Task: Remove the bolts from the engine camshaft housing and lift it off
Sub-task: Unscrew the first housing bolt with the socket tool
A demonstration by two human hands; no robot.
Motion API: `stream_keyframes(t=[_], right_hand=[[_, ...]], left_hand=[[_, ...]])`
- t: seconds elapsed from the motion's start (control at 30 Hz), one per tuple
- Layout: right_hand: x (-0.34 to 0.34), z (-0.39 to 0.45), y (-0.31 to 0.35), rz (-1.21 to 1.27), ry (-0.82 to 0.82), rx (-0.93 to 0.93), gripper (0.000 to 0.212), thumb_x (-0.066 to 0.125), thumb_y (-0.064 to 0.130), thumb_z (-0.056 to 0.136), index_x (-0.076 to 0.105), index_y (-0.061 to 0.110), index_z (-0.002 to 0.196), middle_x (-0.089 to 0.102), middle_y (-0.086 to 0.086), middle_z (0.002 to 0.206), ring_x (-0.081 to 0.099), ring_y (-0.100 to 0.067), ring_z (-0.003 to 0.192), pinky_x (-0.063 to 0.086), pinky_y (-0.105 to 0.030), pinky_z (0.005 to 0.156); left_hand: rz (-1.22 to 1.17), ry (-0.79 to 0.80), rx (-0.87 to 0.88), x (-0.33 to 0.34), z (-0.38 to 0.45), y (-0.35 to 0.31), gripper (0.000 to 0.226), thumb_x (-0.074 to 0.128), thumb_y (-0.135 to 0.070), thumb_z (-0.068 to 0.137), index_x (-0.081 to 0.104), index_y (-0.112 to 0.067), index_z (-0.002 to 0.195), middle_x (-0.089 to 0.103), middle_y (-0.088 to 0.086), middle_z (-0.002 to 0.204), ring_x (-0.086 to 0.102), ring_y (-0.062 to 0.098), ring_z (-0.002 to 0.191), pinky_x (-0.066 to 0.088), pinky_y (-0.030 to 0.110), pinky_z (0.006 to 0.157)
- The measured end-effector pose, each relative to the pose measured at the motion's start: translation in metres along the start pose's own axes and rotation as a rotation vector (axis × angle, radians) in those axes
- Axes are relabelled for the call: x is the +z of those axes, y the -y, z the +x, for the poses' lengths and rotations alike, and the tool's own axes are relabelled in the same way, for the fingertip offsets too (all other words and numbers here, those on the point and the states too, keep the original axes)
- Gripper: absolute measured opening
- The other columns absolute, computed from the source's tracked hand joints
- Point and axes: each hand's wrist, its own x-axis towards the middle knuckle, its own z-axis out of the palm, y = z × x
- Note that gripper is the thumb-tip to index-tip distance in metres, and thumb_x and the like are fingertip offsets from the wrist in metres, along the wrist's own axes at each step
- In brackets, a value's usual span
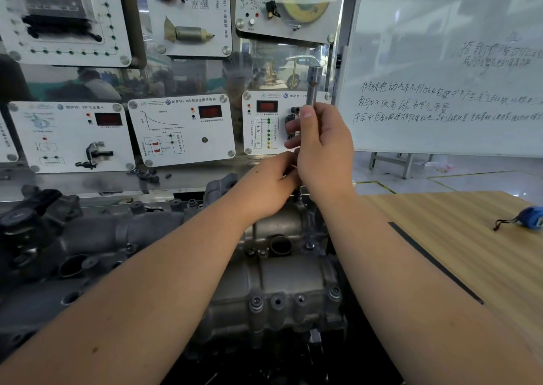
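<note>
My right hand [318,143] grips upright chrome socket driver [311,86] over far-edge bolt [298,197]; left hand [269,183] pinches its lower shaft. Grey cast-aluminium camshaft housing [282,276] seated on engine, near-edge bolts [334,293] in place. I judge: early, most bolts left, lift-off pending.

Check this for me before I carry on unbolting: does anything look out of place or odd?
Nothing stands out. A blue tape measure lies off on the wooden table, away from the housing.

Behind the camshaft housing [282,267], the instrument panel wall [182,132] blocks access. Right of the housing, the wooden table [455,237] surface lies open, bar a blue object [533,218].
</note>
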Motion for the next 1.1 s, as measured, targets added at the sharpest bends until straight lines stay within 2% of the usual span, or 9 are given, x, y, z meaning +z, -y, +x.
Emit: stream_keyframes(t=[0.13,0.27,0.53,0.6,0.73,0.83,0.9,1.03,1.1], right_hand=[[0.0006,0.0003,0.001,0.005,0.002,0.007,0.017,0.043,0.032,0.105,0.053,0.036,0.091,0.069,0.012,0.077,0.064,-0.003,0.059,0.046,-0.014,0.057],[-0.0007,0.0009,-0.0006,0.081,0.0,0.053,0.01,0.055,0.034,0.101,0.049,0.032,0.093,0.071,0.008,0.077,0.067,-0.009,0.061,0.049,-0.019,0.059],[0.0002,0.0002,0.0009,-0.02,0.011,0.0,0.019,0.043,0.033,0.105,0.054,0.037,0.09,0.069,0.018,0.076,0.064,-0.003,0.06,0.045,-0.013,0.056],[0.0005,0.0008,0.0005,-0.008,0.015,0.013,0.016,0.045,0.033,0.105,0.054,0.037,0.092,0.069,0.019,0.076,0.064,-0.002,0.06,0.046,-0.014,0.058],[-0.0004,0.001,-0.002,0.045,0.011,0.033,0.011,0.055,0.034,0.101,0.049,0.033,0.091,0.072,0.008,0.077,0.067,-0.009,0.062,0.05,-0.023,0.062],[0.0001,-0.0003,-0.0023,0.024,0.005,0.002,0.014,0.051,0.032,0.103,0.05,0.03,0.088,0.071,0.01,0.076,0.067,-0.008,0.061,0.048,-0.017,0.059],[0.0014,-0.0005,-0.0018,-0.013,0.01,-0.012,0.017,0.046,0.032,0.104,0.051,0.033,0.087,0.07,0.013,0.076,0.065,-0.005,0.06,0.048,-0.016,0.059],[0.0046,0.0004,-0.0045,-0.097,0.015,-0.019,0.019,0.04,0.033,0.106,0.053,0.034,0.092,0.067,0.013,0.076,0.063,-0.006,0.065,0.054,-0.033,0.068],[0.0043,0.0013,-0.0073,-0.075,0.011,-0.007,0.012,0.045,0.035,0.105,0.053,0.026,0.105,0.069,0.01,0.078,0.066,-0.007,0.07,0.055,-0.029,0.07]], left_hand=[[-0.005,0.013,-0.008,0.0,0.0012,0.0003,0.01,0.051,-0.024,0.103,0.058,-0.032,0.102,0.068,-0.01,0.092,0.064,0.008,0.085,0.049,0.032,0.073],[0.012,0.014,-0.006,0.0004,0.0018,0.0005,0.016,0.052,-0.025,0.103,0.058,-0.025,0.117,0.068,-0.008,0.102,0.065,0.011,0.093,0.054,0.038,0.084],[0.011,0.012,-0.002,-0.0008,0.0005,-0.0005,0.012,0.049,-0.022,0.104,0.06,-0.027,0.103,0.071,-0.001,0.095,0.066,0.019,0.09,0.054,0.047,0.085],[0.015,0.014,-0.006,-0.0008,0.0007,-0.0008,0.011,0.05,-0.023,0.104,0.06,-0.027,0.106,0.07,-0.004,0.097,0.066,0.016,0.091,0.054,0.046,0.086],[0.043,0.019,0.005,-0.0006,0.0013,-0.0024,0.013,0.05,-0.023,0.104,0.059,-0.023,0.113,0.068,-0.007,0.099,0.065,0.014,0.092,0.053,0.043,0.087],[0.04,0.015,0.009,-0.0012,0.0003,-0.004,0.014,0.049,-0.023,0.103,0.058,-0.023,0.114,0.068,-0.005,0.098,0.065,0.016,0.091,0.053,0.043,0.086],[0.038,0.021,0.007,-0.0016,0.0003,-0.0044,0.016,0.047,-0.022,0.104,0.06,-0.019,0.113,0.069,0.004,0.097,0.065,0.023,0.091,0.053,0.048,0.084],[0.067,0.039,0.003,-0.0017,0.0002,-0.0043,0.017,0.045,-0.02,0.104,0.058,-0.021,0.093,0.067,0.013,0.087,0.06,0.027,0.075,0.05,0.051,0.076],[0.074,0.034,-0.003,-0.0007,0.0008,-0.0038,0.017,0.046,-0.02,0.104,0.057,-0.025,0.092,0.067,0.009,0.088,0.062,0.026,0.079,0.049,0.042,0.074]])
